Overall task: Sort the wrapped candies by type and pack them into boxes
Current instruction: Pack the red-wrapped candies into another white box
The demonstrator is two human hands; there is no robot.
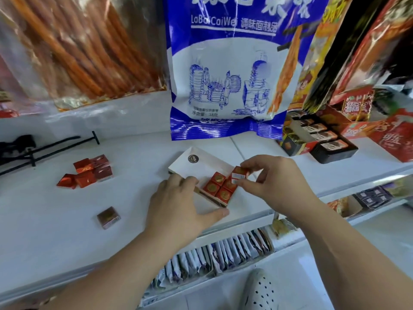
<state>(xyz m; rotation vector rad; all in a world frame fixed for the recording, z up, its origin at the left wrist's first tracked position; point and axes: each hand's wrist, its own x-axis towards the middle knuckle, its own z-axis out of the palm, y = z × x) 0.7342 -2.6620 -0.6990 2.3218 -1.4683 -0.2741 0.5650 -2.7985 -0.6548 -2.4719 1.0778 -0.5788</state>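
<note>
Far left: black stand [33,151] lies on the white shelf [55,231], out of play. Next along, loose red candies [89,172] sit in a small heap, well apart from the box. Nearer me is a single brown candy [108,217] on its own; a different type by colour, so I judge it belongs elsewhere.

Centre: left hand [178,204] braces the white box [201,167]; fingers spread and fairly straight against its left wall, thumb stretched toward the near corner, wrapped round nothing. The box sits close to the shelf's front edge, far end bare. Packed candies [223,194] fill the near end in a tight block, gold seals up.

Right of centre: right hand [274,182] has thumb and forefinger clamped on the held candy [239,173]. It hovers tilted just above the block's far-right corner, printed label toward me; not yet seated.

Risks, as I judge them:
- the held candy goes in label-up and breaks the gold-seal pattern;
- a tilted entry catches a neighbour and levers it out;
- the left brace slips, so the box skates to the shelf edge and tips onto the packets [223,249] below;
- the brown candy gets swept in with the reds.

Behind: blue bag [228,74] hangs over the box. Far right: dark trays [324,139] of other goods.
</note>
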